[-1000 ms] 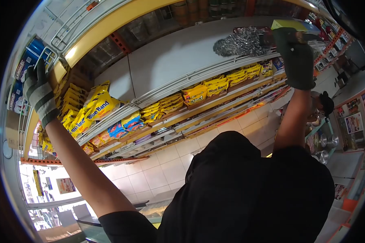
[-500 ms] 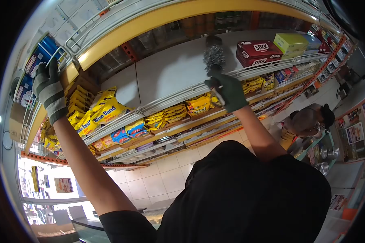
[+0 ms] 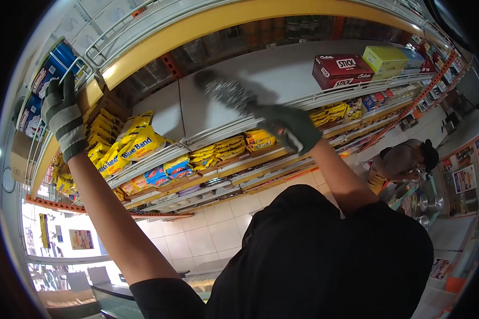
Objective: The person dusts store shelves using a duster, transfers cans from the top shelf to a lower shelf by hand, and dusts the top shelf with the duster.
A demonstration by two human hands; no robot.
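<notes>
My right hand (image 3: 291,129), in a dark glove, is closed round the handle of a grey shaggy duster (image 3: 229,93). The duster is blurred and lies slantwise over the white shelf (image 3: 292,66), its head pointing up and left. My left hand (image 3: 64,114), in a grey striped glove, is raised at the far left and holds the white wire rail (image 3: 85,66) at the shelf's end. Blue tubs (image 3: 48,74) stand just behind that hand. Yellow Blue Band packets (image 3: 135,143) are piled to the right of its wrist.
A maroon Stick box (image 3: 343,70) and a green box (image 3: 384,61) stand at the shelf's right. A wire guard (image 3: 218,135) runs along the front edge, with more packets (image 3: 218,151) on the tier below. Another person (image 3: 402,162) is at the right, in the aisle.
My right hand has moved slightly left, and the duster has swung from upright to slanting leftward across the shelf. My left hand stays in place.
</notes>
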